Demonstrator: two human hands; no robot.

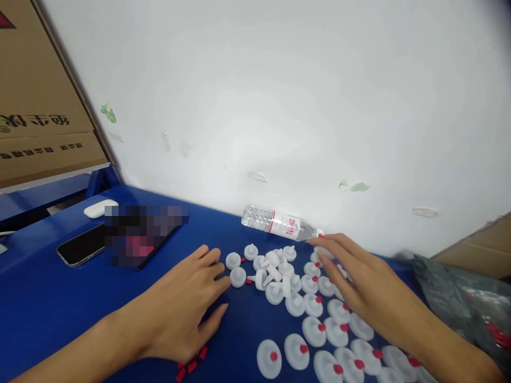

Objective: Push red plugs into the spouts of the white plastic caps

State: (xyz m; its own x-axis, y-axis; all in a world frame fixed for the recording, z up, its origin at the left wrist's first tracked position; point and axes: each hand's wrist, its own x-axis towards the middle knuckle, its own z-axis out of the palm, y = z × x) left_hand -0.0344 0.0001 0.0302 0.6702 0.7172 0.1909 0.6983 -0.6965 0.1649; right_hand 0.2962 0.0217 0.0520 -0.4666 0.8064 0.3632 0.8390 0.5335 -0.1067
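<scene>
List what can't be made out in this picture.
In the head view:
White round plastic discs beneath the bare right hand: partly hidden by it.
Flat dark object beside the black-screened phone: masked by pixel blocks.
Brown cardboard box: cut off by the left edge.
Dark-grey plastic bag: cut off by the right edge.

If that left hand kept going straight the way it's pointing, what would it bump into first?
Most likely the left hand would meet the nearest white disc, just ahead of it; whether they already touch is hard to tell.
</scene>
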